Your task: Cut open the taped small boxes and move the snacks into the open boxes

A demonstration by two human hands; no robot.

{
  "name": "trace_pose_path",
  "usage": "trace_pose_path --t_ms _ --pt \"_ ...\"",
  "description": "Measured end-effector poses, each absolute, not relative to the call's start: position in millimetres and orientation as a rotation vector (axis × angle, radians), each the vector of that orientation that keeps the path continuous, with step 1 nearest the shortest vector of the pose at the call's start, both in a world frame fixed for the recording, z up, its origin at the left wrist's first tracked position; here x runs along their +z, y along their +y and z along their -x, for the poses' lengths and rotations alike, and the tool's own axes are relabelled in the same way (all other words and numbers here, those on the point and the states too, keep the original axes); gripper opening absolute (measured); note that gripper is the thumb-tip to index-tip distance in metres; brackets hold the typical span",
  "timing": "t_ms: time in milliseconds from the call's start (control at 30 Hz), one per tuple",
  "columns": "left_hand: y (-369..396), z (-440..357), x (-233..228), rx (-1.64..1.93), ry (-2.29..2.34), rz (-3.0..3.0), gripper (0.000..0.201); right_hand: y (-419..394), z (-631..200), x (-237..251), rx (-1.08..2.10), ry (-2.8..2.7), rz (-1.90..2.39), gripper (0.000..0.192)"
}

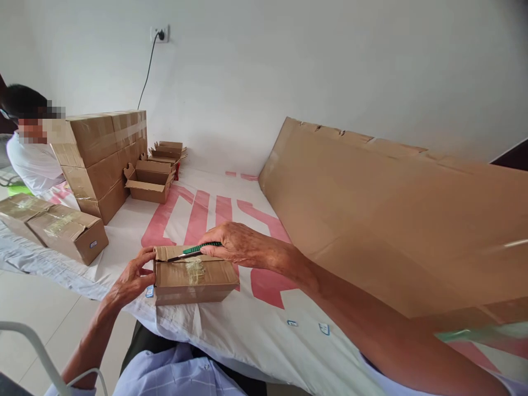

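A small cardboard box (196, 278) with clear tape across its top lies on the cloth-covered table in front of me. My left hand (136, 275) grips its left end, fingers at the top edge and thumb against the side. In my right hand (235, 245) is a green utility knife (196, 249), held above the box. The blade points left and lies along the top seam near the left end; whether it is inside the seam I cannot tell. A small blue-and-white label (149, 291) shows at the box's left end, just below my left hand.
Two taped boxes (66, 225) stand at the left, before a stack of larger cartons (101, 159). Small boxes with raised flaps (148, 181) sit behind. A big cardboard piece (391, 220) fills the right. Two small labels (324, 329) lie near the front edge. Another person (31, 154) sits far left.
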State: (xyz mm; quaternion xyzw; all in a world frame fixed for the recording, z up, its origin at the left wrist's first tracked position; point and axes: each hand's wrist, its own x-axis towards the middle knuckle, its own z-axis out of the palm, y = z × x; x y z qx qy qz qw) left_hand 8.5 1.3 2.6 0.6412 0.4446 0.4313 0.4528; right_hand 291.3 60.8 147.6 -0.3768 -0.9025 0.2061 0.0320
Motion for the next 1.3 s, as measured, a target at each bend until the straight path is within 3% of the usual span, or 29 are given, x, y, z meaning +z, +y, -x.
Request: trace_pose_path --t_ms 767,1133,1300 --pt "-4.2 -13.9 13.5 1.034 1.059 -1.526 0.05 63.7 -295.1 143.6 0.572 -2.753 1.038 0.033" --pt "-6.4 -15.8 19.5 1.007 1.02 -1.505 0.053 64.7 -292.1 135.8 0.706 -2.688 0.888 0.031" --pt "-7.2 -17.4 23.0 1.001 1.046 -1.513 0.052 63.6 -286.9 133.4 0.561 -2.742 0.934 0.029"
